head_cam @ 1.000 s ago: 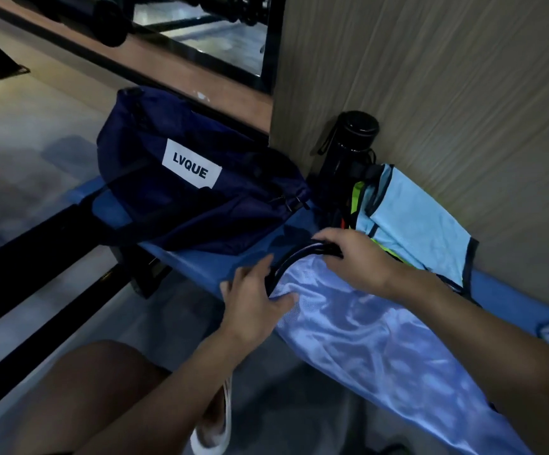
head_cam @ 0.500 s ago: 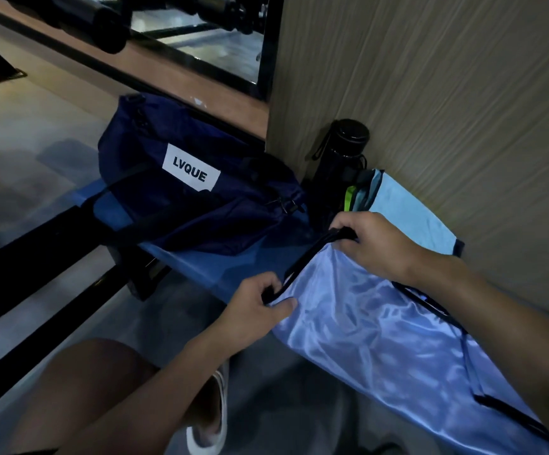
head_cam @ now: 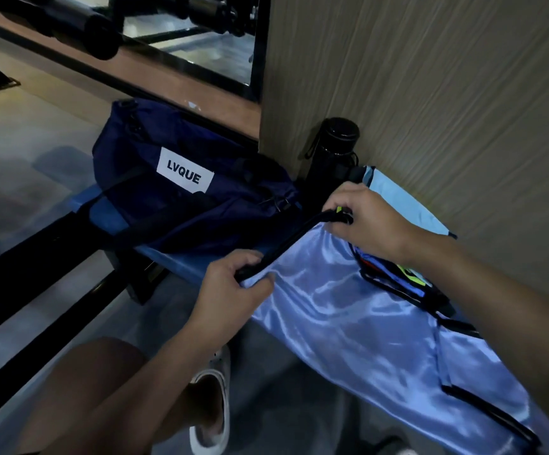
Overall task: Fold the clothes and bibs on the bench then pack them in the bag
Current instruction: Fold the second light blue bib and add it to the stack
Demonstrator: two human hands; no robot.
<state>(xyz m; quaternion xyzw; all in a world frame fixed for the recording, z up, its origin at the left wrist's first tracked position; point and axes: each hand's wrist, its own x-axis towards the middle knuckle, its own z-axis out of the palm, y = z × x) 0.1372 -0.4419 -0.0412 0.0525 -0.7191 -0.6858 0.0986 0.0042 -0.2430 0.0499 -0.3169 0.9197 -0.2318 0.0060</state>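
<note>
A shiny light-blue bib with black trim lies spread along the blue bench. My left hand pinches its near corner by the black trim. My right hand grips the far corner of the same edge, so the trim runs taut between both hands. Behind my right hand lies a stack of other bibs, pale blue on top with green and red edges showing. A navy bag with a white LVQUE label sits on the bench's left end.
A black water bottle stands against the wooden wall panel, between bag and stack. A mirror with gym equipment lies beyond. The grey floor, my knee and a white shoe are below the bench's front edge.
Both hands have drawn the bib's black-trimmed edge straight and taut. My right hand moved farther toward the wall, and my left hand closed into a pinch on the near corner.
</note>
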